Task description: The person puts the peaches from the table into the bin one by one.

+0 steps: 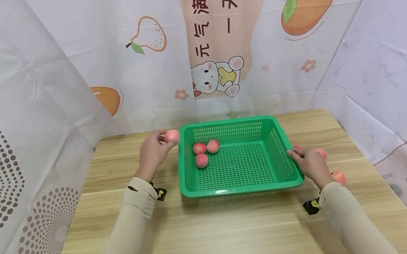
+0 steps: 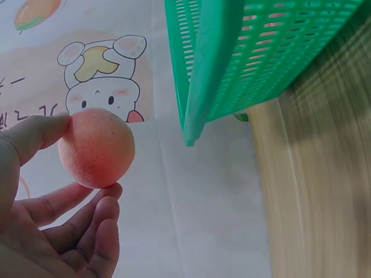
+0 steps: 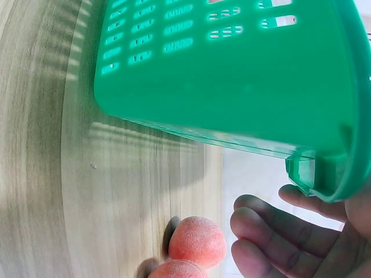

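A green plastic basket (image 1: pixel 237 191) with slotted sides stands on the table, and three peaches (image 1: pixel 201 160) lie in its left part. My left hand (image 1: pixel 154 152) pinches another peach (image 2: pixel 97 148) between thumb and fingertips, just outside the basket's left rim. In the left wrist view that peach is apart from the basket wall. On the opposite side, my right hand (image 1: pixel 312 165) holds the basket's right rim. Its fingers (image 3: pixel 278 231) show below the rim in the right wrist view, while the thumb is mostly hidden there.
Beside the right hand, several peaches lie on the wooden table (image 1: pixel 225 239), one of them a peach (image 1: pixel 338 177) near the right wrist. The hand partly covers the others. A printed curtain (image 1: pixel 164 80) hangs along the table's back edge, with more cloth at both sides.
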